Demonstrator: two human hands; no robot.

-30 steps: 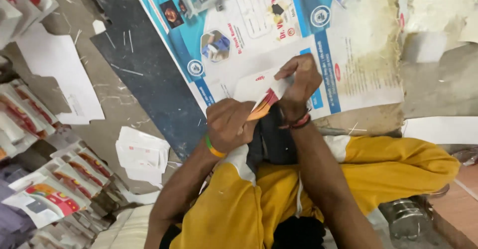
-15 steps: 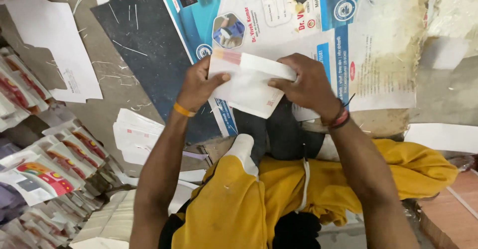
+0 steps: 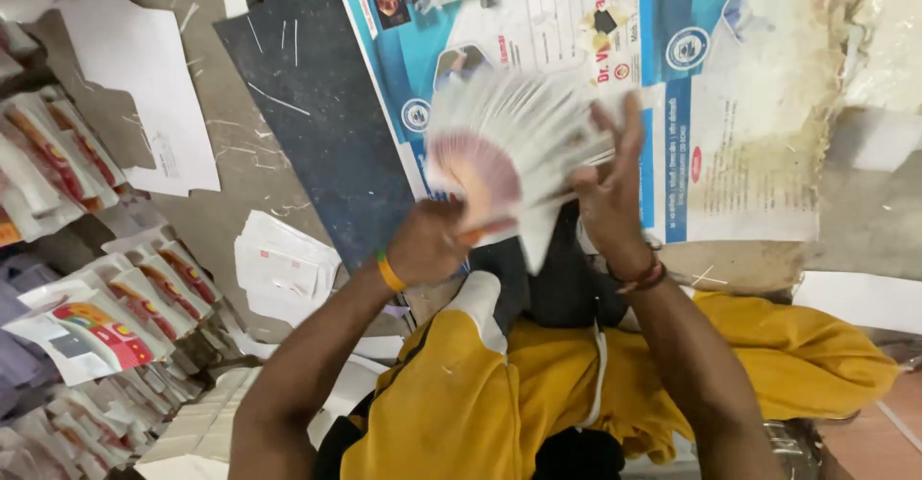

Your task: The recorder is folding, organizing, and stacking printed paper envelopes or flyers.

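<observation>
I hold a stack of white paper pieces (image 3: 519, 154) up between my two hands, above my lap and over the large printed poster (image 3: 740, 134) that lies on the floor (image 3: 206, 202). The stack is fanned out and blurred, with a pinkish-red print showing on its lower left part. My left hand (image 3: 427, 245) is below and to the left of the stack, fingers curled closed around its lower edge, an orange band on that wrist. My right hand (image 3: 610, 192) is at the stack's right side, fingers raised and loosely spread, the thumb side against the paper; how firmly it grips I cannot tell because of the blur. A dark beaded band sits on my right wrist. Both forearms rise from the bottom of the view and angle inward toward each other, elbows apart over my yellow trousers (image 3: 538, 384). A dark sheet (image 3: 317, 125) lies on the floor beside the poster's left edge. Just left of my left forearm is a small pile of white folded papers (image 3: 283, 264), and along the floor's left edge are rows of overlapping printed packets (image 3: 106, 317) in white, red and orange.
</observation>
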